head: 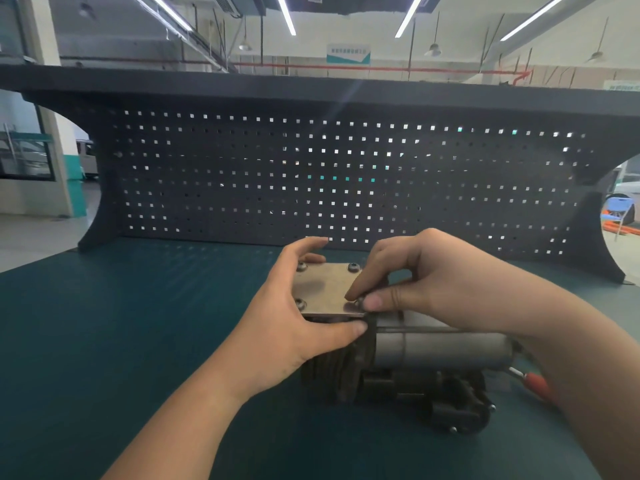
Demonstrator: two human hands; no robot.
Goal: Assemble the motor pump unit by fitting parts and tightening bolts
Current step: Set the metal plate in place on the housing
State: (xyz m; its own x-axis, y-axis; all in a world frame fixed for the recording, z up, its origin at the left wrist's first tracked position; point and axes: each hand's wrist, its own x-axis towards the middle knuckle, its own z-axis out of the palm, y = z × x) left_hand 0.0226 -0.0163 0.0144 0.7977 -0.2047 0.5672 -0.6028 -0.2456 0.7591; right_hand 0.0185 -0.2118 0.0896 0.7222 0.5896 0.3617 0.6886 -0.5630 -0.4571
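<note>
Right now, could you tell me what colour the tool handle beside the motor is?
Orange-red handle, seen in the head view, partly hidden behind the right forearm.

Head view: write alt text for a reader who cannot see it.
A person's right hand pinches a bolt at the near right corner of a metal plate atop a motor pump unit, while the left hand grips the plate's left side, on a green workbench.

Bright ceiling strip lights (286, 15) flare above a dark pegboard (346, 174), daylight glinting through its holes. Below the pegboard, the green bench mat (121, 341) is evenly lit, softly blurred; wide-angle distortion bends the frame edges.
</note>
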